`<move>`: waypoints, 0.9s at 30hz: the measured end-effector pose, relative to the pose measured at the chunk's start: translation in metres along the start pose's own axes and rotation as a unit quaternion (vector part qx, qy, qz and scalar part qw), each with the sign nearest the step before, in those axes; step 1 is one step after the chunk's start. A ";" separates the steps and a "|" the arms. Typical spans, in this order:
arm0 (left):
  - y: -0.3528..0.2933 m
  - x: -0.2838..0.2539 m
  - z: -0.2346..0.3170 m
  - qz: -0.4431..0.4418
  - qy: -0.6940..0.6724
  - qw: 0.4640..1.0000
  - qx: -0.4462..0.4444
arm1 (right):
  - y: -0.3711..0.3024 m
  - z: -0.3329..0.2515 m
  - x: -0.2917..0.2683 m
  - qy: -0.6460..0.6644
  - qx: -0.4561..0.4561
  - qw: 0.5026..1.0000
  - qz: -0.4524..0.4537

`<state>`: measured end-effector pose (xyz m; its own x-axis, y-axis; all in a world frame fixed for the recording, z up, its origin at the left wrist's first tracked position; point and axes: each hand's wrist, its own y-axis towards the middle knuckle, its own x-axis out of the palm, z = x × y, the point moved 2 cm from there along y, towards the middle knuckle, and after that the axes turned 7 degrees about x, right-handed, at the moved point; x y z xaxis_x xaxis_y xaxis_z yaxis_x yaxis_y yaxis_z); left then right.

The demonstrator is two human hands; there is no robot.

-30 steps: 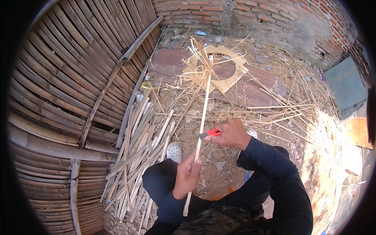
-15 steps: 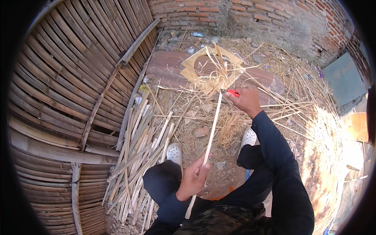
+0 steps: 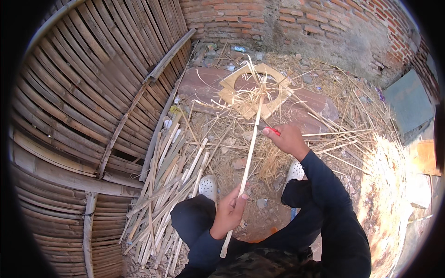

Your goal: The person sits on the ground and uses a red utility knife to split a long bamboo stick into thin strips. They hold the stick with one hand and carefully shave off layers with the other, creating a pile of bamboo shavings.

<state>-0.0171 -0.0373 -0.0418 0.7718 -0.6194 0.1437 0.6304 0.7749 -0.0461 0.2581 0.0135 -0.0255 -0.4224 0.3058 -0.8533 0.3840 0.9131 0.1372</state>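
Observation:
My left hand [image 3: 230, 209] is closed around the lower part of a long pale bamboo strip [image 3: 251, 150], which slants up and away from me. In my right hand [image 3: 288, 140] is a knife with a red handle [image 3: 274, 131]. Its dark blade lies against or right beside the strip, below the far end. That far end reaches a tan board with a round hole [image 3: 228, 86], where thin curled shavings [image 3: 254, 96] are bunched over the board. The board lies on a reddish-brown slab [image 3: 197, 85].
A heap of split bamboo strips [image 3: 160, 185] lies to my left, beside a bamboo slat wall [image 3: 79, 102]. More thin strips [image 3: 340, 134] lie at right. A brick wall [image 3: 227, 21] stands at the back. My white clogs [image 3: 208, 187] rest on shaving-strewn ground.
My right hand has drawn the knife down the strip toward me, away from the shavings. The tall shavings at the strip's far end have shifted. My left hand keeps its grip.

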 end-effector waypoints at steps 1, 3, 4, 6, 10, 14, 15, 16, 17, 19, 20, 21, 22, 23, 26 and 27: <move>0.001 0.001 0.000 0.006 -0.005 1.000 -0.001 | -0.012 -0.010 0.003 0.019 -0.034 0.999 -0.019; 0.003 0.000 -0.001 0.014 -0.012 1.000 -0.002 | -0.034 -0.030 0.009 -0.031 -0.121 0.991 -0.048; 0.004 -0.001 -0.002 0.017 -0.021 1.000 -0.005 | -0.041 -0.036 0.013 -0.036 -0.138 0.988 -0.065; 0.004 -0.003 -0.003 0.021 -0.038 0.999 -0.013 | -0.053 -0.044 0.018 -0.046 -0.166 0.980 -0.099; 0.004 -0.002 0.000 0.025 -0.036 0.999 0.001 | -0.055 -0.045 0.018 -0.042 -0.175 0.981 -0.070; 0.004 0.001 0.000 0.025 -0.008 0.999 0.018 | -0.044 -0.037 0.019 -0.077 -0.153 0.985 -0.027; 0.003 0.002 -0.002 0.025 -0.003 0.999 0.022 | -0.039 -0.035 0.019 -0.096 -0.136 0.986 -0.017; 0.000 0.004 -0.004 0.004 -0.005 1.000 0.015 | -0.027 -0.029 0.012 -0.090 -0.097 0.991 0.011; -0.006 0.006 -0.007 -0.015 -0.007 1.000 0.006 | -0.010 -0.020 0.001 -0.083 -0.058 0.994 0.037; -0.011 0.009 -0.012 -0.039 -0.013 0.999 -0.005 | -0.005 -0.006 -0.006 -0.084 -0.015 0.995 0.045; -0.009 0.008 -0.013 -0.040 -0.012 0.999 -0.002 | -0.003 -0.002 -0.006 -0.086 -0.016 0.996 0.032; -0.007 0.007 -0.013 -0.041 -0.011 0.999 0.001 | -0.001 0.002 -0.003 -0.088 -0.018 0.996 0.019; -0.005 0.006 -0.012 -0.023 -0.011 1.000 0.002 | -0.010 0.000 0.006 -0.077 -0.043 0.996 0.007; -0.004 0.003 -0.010 -0.005 -0.008 1.000 0.000 | -0.023 -0.008 0.015 -0.076 -0.068 0.995 -0.021; 0.001 -0.001 0.001 0.025 -0.003 0.999 0.020 | -0.054 -0.037 0.022 -0.070 -0.127 0.987 -0.071; 0.001 -0.002 0.005 0.036 -0.002 0.999 0.029 | -0.060 -0.046 0.020 -0.062 -0.143 0.985 -0.071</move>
<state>-0.0179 -0.0348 -0.0376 0.8146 -0.5615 0.1454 0.5673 0.8235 0.0018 0.1889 -0.0227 -0.0272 -0.3453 0.1495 -0.9265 0.0741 0.9885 0.1319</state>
